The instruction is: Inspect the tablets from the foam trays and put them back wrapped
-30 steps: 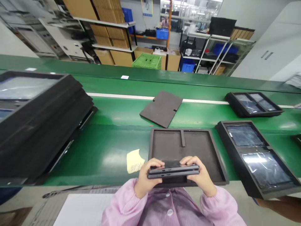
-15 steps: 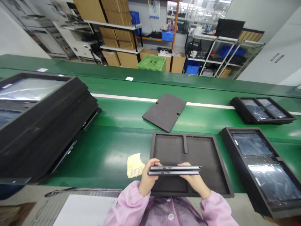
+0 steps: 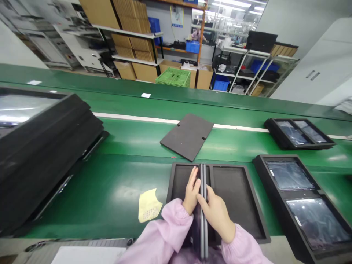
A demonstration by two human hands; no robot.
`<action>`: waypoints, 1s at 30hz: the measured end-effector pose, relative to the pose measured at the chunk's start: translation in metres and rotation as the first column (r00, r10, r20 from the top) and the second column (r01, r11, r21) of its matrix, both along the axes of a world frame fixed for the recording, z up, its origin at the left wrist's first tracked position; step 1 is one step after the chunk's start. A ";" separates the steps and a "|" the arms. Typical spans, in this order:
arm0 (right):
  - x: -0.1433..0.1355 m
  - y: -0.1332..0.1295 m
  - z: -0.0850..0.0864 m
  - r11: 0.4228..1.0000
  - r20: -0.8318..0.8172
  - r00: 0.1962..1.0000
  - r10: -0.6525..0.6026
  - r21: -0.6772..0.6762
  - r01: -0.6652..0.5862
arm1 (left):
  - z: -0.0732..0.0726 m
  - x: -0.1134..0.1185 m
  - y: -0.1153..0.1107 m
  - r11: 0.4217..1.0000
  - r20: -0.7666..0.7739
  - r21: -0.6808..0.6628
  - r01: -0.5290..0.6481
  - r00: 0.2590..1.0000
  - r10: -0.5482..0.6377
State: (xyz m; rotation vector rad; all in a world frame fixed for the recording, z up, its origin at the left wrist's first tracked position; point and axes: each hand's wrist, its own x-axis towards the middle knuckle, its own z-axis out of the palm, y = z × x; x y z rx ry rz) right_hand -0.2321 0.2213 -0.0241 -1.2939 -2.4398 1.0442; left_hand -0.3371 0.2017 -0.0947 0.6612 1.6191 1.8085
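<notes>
Grey-edged devices (image 3: 202, 234) squeezed upright in a two-sided hold

Even, gentle pressure seems the key to holding them well; the left hand (image 3: 191, 192) lies along the left side, its fingers stretched toward the far end; the right hand (image 3: 217, 212) spreads along the right side, its thumb reaching over to the upper edges; the pair is clamped between the two, and neither hand is free. Matching the squeeze from both sides should keep the slim bodies flush, with less chance of one sliding past the other; a broad palm looks kinder to the glossy left face than a pinch at one spot; the near end likely wants watching, since no finger supports it visibly.

Both hands grip the far half of the pair; the near half runs back toward the lilac smock (image 3: 154, 242); the pair stands over the left part of the foam tray (image 3: 239, 198), just left of its short divider (image 3: 211, 174); whether the lower edges touch the tray is hidden. Yellow paper (image 3: 148, 211) lies left of the tray; a notched foam sheet (image 3: 188, 136) lies beyond its far rim.
</notes>
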 end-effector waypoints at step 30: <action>-0.053 0.065 -0.011 0.761 -0.490 0.828 -0.273 -0.636 -0.126 | 0.041 -0.054 0.009 0.971 0.135 0.022 0.240 0.961 -0.241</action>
